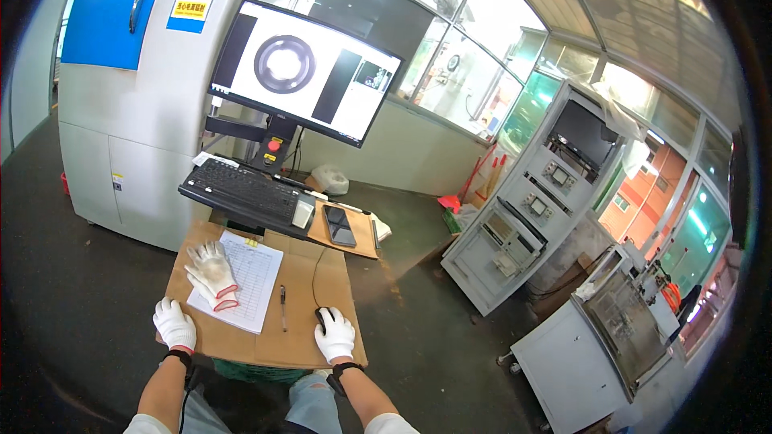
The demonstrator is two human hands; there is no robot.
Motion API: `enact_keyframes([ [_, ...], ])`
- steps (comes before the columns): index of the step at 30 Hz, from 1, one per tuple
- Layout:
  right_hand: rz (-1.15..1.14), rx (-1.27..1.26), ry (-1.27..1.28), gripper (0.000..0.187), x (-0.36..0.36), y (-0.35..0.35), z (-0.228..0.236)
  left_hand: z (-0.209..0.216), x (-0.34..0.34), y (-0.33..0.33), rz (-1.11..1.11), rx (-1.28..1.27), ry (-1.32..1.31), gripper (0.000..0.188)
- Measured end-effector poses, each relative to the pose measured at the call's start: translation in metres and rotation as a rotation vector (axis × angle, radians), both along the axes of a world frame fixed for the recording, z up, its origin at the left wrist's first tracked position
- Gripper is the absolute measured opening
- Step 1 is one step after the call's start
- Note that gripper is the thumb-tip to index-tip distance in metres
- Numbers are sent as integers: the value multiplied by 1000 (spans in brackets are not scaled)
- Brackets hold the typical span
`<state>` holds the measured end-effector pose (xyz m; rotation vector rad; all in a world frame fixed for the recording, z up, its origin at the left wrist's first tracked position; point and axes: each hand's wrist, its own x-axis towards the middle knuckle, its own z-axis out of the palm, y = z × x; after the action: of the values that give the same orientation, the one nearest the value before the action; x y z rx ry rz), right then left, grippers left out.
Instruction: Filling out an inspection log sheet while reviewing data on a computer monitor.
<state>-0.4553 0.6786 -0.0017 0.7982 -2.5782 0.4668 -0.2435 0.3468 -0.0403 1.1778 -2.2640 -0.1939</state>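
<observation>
The white-gloved right hand (334, 335) is cupping a black computer mouse (322, 316) on the brown cardboard tabletop (305, 345); the gloved left hand (174, 324) is lying flat and empty at its left edge. Beyond, spare white gloves (212, 273) are lying on a printed paper form (251, 277).

Lower centre: right hand (334, 334) covers most of the mouse (321, 317). Paper form (251, 273) print too small to read. Forearms cut off at bottom edge. Frame corners black w/ fisheye rim.
</observation>
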Motion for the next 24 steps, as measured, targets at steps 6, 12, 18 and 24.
enact_keyframes([
  [6, 7, 17, 16, 46, 1, 2, 1, 1, 0, 1, 17, 6, -27, 34],
  [12, 15, 4, 30, 45, 1, 1, 1, 2, 0, 1, 12, 8, -41, 35],
  [18, 10, 12, 36, 44, 2, -1, 4, 2, -1, 0, 14, -8, -28, 35],
  [24, 3, 38, 33, 44, 0, -2, 5, -2, -2, -2, 6, 4, -32, 36],
])
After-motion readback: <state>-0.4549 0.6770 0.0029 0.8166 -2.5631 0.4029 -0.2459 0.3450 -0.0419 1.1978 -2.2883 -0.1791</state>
